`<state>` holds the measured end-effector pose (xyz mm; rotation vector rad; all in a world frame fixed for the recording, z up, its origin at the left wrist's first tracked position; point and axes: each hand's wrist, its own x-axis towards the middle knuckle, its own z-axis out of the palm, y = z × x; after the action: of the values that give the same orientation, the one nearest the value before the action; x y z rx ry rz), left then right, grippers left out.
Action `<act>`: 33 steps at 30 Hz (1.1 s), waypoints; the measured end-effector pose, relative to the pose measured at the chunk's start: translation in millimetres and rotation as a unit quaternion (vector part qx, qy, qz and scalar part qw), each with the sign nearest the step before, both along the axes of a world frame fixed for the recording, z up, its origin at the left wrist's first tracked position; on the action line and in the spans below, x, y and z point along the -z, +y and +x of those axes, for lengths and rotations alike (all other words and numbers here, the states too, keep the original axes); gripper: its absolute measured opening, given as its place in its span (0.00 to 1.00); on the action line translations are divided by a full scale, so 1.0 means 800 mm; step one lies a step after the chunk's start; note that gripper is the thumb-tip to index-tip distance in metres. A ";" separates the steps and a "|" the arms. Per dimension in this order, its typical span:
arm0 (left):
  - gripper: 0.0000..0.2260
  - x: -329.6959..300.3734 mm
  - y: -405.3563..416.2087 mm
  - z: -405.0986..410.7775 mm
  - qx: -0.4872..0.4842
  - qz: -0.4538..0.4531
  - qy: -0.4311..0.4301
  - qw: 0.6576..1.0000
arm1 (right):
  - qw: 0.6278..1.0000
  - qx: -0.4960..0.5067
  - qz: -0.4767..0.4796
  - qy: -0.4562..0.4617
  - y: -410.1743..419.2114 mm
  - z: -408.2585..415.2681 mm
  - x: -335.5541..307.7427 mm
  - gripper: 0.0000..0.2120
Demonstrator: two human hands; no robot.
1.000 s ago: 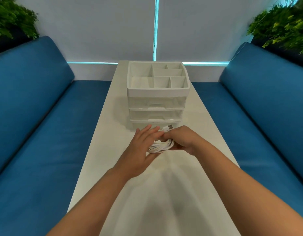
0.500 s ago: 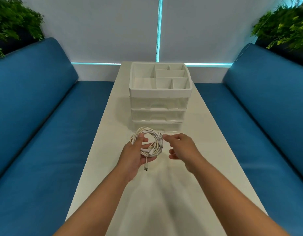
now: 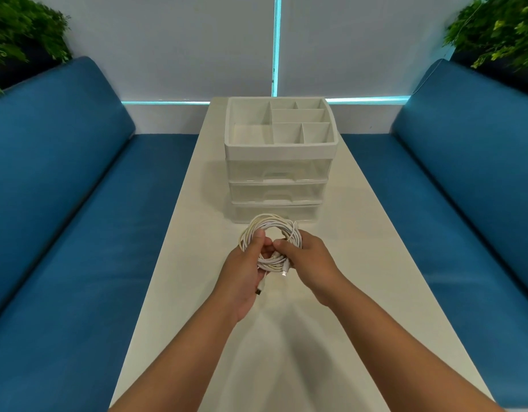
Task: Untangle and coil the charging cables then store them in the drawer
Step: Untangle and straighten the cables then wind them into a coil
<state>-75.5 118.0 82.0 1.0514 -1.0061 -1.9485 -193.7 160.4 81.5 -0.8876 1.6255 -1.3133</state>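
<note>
A bundle of white charging cables is wound into a loose ring and held above the white table, just in front of the drawer unit. My left hand grips the ring's left side with the thumb through the loop. My right hand pinches its lower right side. Two plug ends hang below the ring between my hands. The white drawer unit has an open divided tray on top and three clear drawers, all closed.
Blue sofas run along both sides of the narrow table. Green plants stand in the two back corners. A white wall with a lit cyan strip is behind the drawer unit.
The cable went from under both hands on the table into my left hand as a ring. My right hand, free half a second ago, now holds the ring's right side.
</note>
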 end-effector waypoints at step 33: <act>0.22 -0.026 -0.028 -0.023 -0.130 0.029 -0.061 0.989 | 0.995 -0.024 -0.008 -0.094 -0.023 0.005 -0.009 0.05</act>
<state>-94.2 95.8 102.6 1.2808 -0.8341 -1.7255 -189.4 142.3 89.0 -0.7831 1.4414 -1.3370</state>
